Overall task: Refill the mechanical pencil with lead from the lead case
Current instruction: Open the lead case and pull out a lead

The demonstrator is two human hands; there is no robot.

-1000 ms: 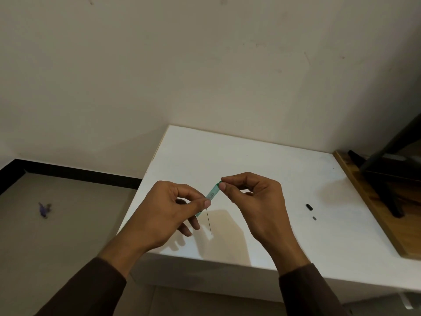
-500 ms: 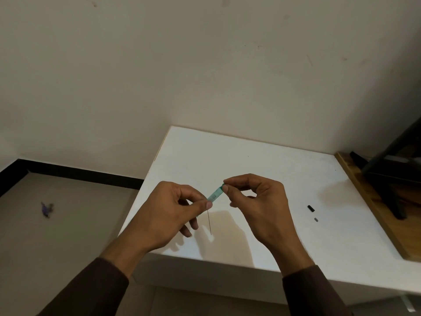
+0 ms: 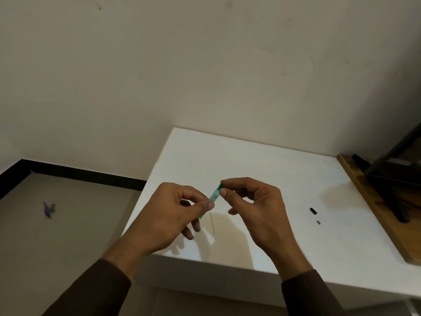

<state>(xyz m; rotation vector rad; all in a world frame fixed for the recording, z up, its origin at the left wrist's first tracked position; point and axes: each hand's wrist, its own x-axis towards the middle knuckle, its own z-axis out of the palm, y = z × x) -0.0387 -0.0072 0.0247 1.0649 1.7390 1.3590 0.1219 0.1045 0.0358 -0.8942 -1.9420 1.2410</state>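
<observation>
Both hands are up over the white tabletop (image 3: 262,160), centre of frame, just below the middle.

My left hand (image 3: 168,215) is pinched, thumb and forefinger closed on the lower end of the lead case (image 3: 214,197). The case is a small teal, see-through strip, tilted, low end at lower left, high end at upper right. A thin dark lead (image 3: 212,222) hangs down from the same pinch, near vertical, with its free tip just above the tabletop; can't tell if it touches. Other left fingers are loosely curled under.

My right hand (image 3: 257,208) is pinched on the upper end of the lead case, thumb tip and forefinger closed on it. The rest of the fingers are curled, not touching anything I can see. So the case is held at both ends, in the air, between the two hands.

No pencil body shows in either hand. At right of frame, well apart from my hands, two small dark bits lie on the tabletop: a black cap-like piece (image 3: 313,211) and, just below it, a smaller grey piece (image 3: 318,222). Too small to identify.

Far right: a wooden board (image 3: 376,215) along the tabletop edge, with a dark stand (image 3: 391,179) on it. Lower left of frame: floor with a small purple scrap (image 3: 48,209). Dark sleeves on both arms.
</observation>
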